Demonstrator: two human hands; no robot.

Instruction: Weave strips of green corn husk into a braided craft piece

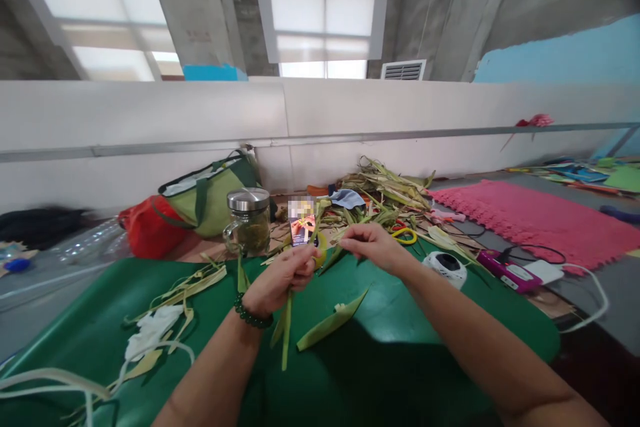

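Note:
My left hand (283, 273), with a dark bead bracelet (251, 311) at the wrist, is closed around long green leaf strips (286, 337). Their ends hang below the fist, and a tip sticks up above it. To the right and apart from it, my right hand (373, 245) is raised with thumb and fingers pinched together; anything between them is too small to make out. Below the hands, a loose folded leaf piece (333, 325) lies on the green mat (400, 310). Just behind my left hand stands a phone (302, 230) with a lit screen.
A lidded glass jar (249, 223) stands behind left, near a green bag (213, 197). Dry leaves (390, 183) are heaped at the back, with yellow-handled scissors (405, 235). White thread (447, 268) and a purple device (509, 271) sit right; tissue (153, 331) and a white cable (55, 377) left.

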